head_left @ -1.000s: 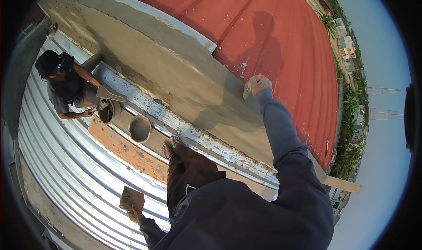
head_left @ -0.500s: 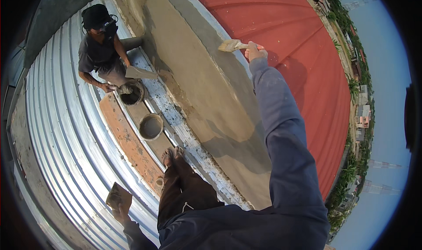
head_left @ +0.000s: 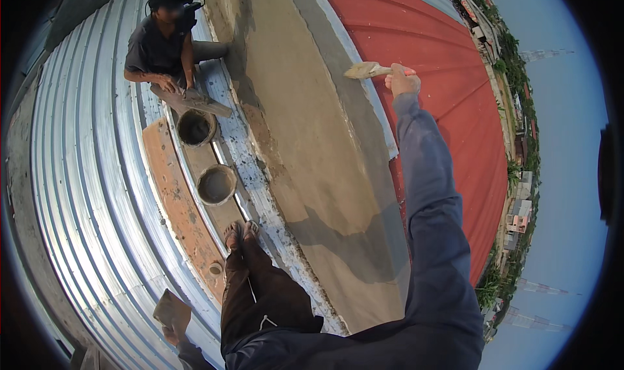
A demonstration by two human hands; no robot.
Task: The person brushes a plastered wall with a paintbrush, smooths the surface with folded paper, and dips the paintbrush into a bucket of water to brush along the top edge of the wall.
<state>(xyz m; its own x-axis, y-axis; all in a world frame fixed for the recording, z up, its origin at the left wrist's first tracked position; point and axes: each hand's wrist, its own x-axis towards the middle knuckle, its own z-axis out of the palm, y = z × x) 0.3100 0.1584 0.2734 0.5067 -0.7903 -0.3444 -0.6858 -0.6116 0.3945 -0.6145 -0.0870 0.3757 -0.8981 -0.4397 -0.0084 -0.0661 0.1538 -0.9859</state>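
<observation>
My right hand [head_left: 403, 82] is stretched far forward, its fingers wrapped round the handle of a wide paintbrush [head_left: 365, 70]. The brush's pale bristles point left, at the far edge of the grey mortar-coated wall [head_left: 325, 129], beside the red metal roof [head_left: 422, 64]. Whether the bristles touch the mortar I cannot tell. Down at the lower left, my left hand [head_left: 171, 336] grips a square, mortar-stained flat board [head_left: 173, 310], held out over the ribbed metal roofing. Its fingers are partly hidden behind the board.
Ahead on the left, a crouching co-worker [head_left: 162, 48] holds a long flat board [head_left: 195, 102] over a dark bucket [head_left: 211, 128]. Nearer stands a bucket of greyish water [head_left: 217, 185]. My feet rest on a narrow plank beside a rusty strip [head_left: 170, 188]. Shiny ribbed roofing [head_left: 84, 175] lies left.
The view has shifted a little. My right hand still holds the brush out near the wall's edge. The co-worker's hand has left the bucket, and both hands are now at the long board.
</observation>
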